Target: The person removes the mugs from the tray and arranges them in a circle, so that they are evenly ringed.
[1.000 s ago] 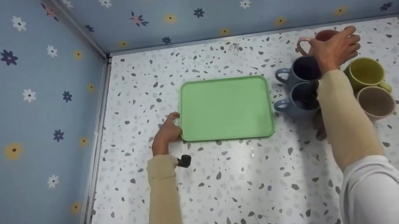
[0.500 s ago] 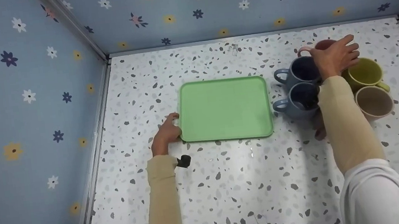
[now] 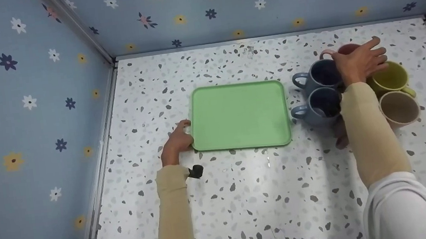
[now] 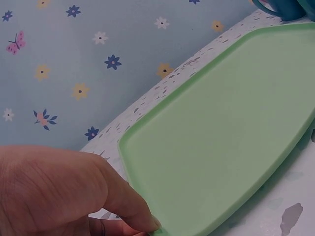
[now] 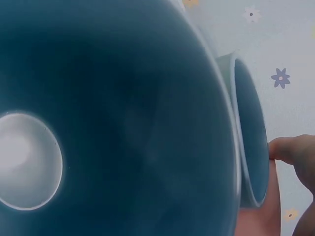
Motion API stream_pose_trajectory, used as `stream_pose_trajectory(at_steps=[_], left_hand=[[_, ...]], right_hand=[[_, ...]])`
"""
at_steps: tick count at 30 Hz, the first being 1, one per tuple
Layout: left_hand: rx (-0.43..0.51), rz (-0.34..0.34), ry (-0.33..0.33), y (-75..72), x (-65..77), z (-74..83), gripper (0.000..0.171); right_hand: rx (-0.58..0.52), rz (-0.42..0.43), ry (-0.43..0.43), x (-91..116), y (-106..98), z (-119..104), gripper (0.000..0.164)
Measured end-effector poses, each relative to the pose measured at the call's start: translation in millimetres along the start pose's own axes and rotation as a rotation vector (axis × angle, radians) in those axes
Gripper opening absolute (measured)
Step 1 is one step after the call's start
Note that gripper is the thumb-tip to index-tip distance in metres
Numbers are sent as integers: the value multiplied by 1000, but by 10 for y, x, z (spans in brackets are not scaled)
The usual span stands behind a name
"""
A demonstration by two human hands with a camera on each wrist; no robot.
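A light green tray (image 3: 239, 116) lies on the speckled tabletop. My left hand (image 3: 178, 140) pinches its left edge near the front corner; in the left wrist view the thumb (image 4: 147, 219) presses on the rim. At the back right stands a pink mug (image 3: 346, 49), partly covered by my right hand (image 3: 359, 62), which grips it from above with the thumb on the handle side. In front of it are two blue mugs, one behind (image 3: 324, 74) and one nearer (image 3: 322, 109). The right wrist view shows the thumb (image 5: 290, 148) beside the pink mug (image 5: 258, 221).
Right of the forearm stand a yellow-green mug (image 3: 391, 76) and a beige mug (image 3: 399, 108). A brownish object (image 3: 342, 141) shows partly beneath the right forearm. Flower-patterned walls (image 3: 232, 5) enclose the table (image 3: 254, 199) at the back and sides.
My right hand has drawn the pink mug from near the back wall towards the front, close behind the rear blue mug; over the last half second it barely moves. The left hand and tray stay put.
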State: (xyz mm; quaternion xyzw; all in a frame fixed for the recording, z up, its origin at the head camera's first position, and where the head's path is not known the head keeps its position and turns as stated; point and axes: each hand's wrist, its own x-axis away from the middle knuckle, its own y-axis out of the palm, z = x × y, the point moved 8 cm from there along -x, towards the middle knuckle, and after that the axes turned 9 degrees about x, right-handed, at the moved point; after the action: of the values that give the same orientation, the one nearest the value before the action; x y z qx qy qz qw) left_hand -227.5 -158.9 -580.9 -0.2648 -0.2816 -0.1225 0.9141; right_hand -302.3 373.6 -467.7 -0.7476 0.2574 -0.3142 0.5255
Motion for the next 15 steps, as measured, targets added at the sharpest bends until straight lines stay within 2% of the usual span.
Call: stream_pose_trajectory(at_steps=[7, 15], left_hand=[[11, -13, -7, 8, 0, -11, 74], [3, -16, 0, 11, -11, -14, 74]], right_hand=[[51, 30, -32, 16, -4, 19, 126], [100, 13, -76, 8, 6, 53, 128]])
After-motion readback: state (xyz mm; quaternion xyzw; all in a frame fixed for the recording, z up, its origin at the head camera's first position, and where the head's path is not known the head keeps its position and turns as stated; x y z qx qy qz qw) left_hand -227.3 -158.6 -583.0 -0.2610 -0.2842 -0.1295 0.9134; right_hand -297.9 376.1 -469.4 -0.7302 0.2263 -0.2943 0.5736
